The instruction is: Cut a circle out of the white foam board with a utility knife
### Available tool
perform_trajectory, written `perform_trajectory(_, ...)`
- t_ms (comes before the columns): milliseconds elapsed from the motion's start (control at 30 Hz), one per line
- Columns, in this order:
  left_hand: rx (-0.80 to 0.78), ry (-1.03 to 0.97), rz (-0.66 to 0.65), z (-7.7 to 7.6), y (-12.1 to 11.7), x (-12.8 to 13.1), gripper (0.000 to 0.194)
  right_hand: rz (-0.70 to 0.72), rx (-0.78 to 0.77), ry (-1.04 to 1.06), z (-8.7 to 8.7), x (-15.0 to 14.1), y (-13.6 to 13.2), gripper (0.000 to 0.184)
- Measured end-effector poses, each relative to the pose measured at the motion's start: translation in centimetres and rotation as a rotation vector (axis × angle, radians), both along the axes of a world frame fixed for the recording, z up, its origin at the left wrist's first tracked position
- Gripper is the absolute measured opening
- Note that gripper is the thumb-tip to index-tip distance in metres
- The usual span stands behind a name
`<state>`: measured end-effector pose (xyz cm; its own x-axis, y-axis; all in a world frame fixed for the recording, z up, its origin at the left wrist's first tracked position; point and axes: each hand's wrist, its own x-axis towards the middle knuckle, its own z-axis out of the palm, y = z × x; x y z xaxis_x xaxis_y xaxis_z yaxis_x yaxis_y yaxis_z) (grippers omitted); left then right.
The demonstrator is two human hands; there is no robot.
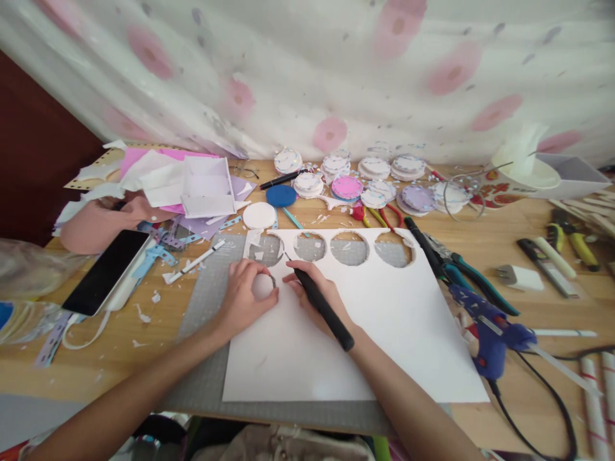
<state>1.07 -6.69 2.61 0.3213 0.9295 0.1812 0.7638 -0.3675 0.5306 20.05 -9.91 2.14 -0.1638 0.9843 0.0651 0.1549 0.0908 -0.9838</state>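
Note:
A large white foam sheet [384, 320] lies on a grey cutting mat [206, 301], with several round holes cut along its far edge. My left hand [245, 298] presses down on a small round white template [262, 286] near the sheet's left corner, fingers curled round it. My right hand [319, 301] is closed on a black craft knife [323, 306], its tip pointing toward the template's far right side. The two hands nearly touch.
A blue glue gun [490, 333] and pliers [461, 269] lie right of the sheet. A phone [106, 272] lies at left beside piled paper [192, 186]. Several decorated round discs [346, 186] line the back. A paper bowl [521, 173] and more tools sit far right.

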Motion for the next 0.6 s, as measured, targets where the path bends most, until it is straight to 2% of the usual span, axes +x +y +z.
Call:
perform_trajectory(100, 0.012, -0.030, 0.012, -0.3, -0.1, 0.0, 0.022, 0.110, -0.036, -0.002, -0.4, 0.1, -0.3, 0.049)
perform_trajectory(167, 0.009, -0.047, 0.013, -0.5, -0.1, 0.0, 0.023, 0.130, -0.035, -0.025, -0.6, 0.0, -0.4, 0.053)
perform_trajectory(433, -0.098, -0.178, -0.020, 0.1, 0.1, -0.7, 0.012, -0.008, -0.034, -0.152, -0.2, -1.5, 0.2, 0.039)
perform_trajectory(600, -0.175, -0.235, -0.072, 0.5, 0.8, -1.6, 0.028, -0.027, 0.014, -0.285, 0.1, -3.3, 0.7, 0.034)
